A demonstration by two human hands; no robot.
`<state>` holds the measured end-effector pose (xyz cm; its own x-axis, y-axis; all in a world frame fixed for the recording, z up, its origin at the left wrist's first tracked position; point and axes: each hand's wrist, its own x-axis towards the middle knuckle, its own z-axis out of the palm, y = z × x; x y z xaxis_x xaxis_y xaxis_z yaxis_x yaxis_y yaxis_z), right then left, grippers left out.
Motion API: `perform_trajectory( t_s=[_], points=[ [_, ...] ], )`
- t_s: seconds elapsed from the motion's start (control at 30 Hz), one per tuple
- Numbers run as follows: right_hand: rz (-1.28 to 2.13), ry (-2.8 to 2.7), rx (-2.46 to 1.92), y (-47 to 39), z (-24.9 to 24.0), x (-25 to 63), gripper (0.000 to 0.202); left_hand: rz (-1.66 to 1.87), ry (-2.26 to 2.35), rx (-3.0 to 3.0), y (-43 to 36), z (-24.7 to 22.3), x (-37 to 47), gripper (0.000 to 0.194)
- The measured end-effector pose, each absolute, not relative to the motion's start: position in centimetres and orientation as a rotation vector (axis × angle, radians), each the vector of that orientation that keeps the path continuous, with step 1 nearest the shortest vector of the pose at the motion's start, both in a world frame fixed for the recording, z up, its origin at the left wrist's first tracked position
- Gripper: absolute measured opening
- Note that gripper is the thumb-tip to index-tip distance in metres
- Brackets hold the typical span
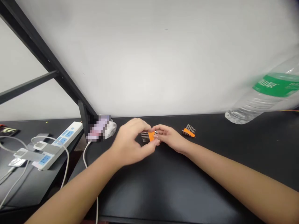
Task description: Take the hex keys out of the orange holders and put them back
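Note:
An orange holder (151,136) with several thin metal rods pointing left is held between my two hands above the black table (163,186). My left hand (132,141) curves round it, thumb and fingertips gripping its near and far edges. The fingers of my right hand (169,137) pinch its right end, beside a small shiny metal part (155,133). To the right of my right hand, a second orange holder (189,132) with several metal rods lies on the table.
A large clear bottle (263,93) with a green label is at the right. On the left are a blurred-out phone (99,128), a crumpled white item (110,129), a white power strip (64,140) with cables, and a black metal frame (44,57). A white wall stands behind.

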<state>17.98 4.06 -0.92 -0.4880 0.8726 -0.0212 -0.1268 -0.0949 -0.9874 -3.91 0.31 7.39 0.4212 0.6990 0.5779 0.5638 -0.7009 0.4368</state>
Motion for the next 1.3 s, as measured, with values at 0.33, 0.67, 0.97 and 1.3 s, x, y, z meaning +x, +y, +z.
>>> perform_trajectory(
  t_s=[0.33, 0.67, 0.97, 1.3],
  points=[
    [1.731, -1.378, -0.888, 4.0, -0.8, 18.0, 0.042, 0.754, 1.198, 2.296, 3.4, 0.7, -4.4, 0.046],
    [1.549, -1.494, -1.107, 3.3, -0.8, 17.2, 0.031, 0.709, 1.245, 2.38, 3.7, 0.1, -5.0, 0.042],
    [1.492, -1.527, -1.16, 4.0, -1.5, 17.6, 0.028, 0.633, 1.27, 2.469, 4.0, 0.1, -4.7, 0.041],
    [1.622, -1.648, -1.146, 4.1, -1.0, 17.9, 0.028, 0.619, 1.265, 2.433, 4.2, -0.3, -4.8, 0.044]
  ],
)
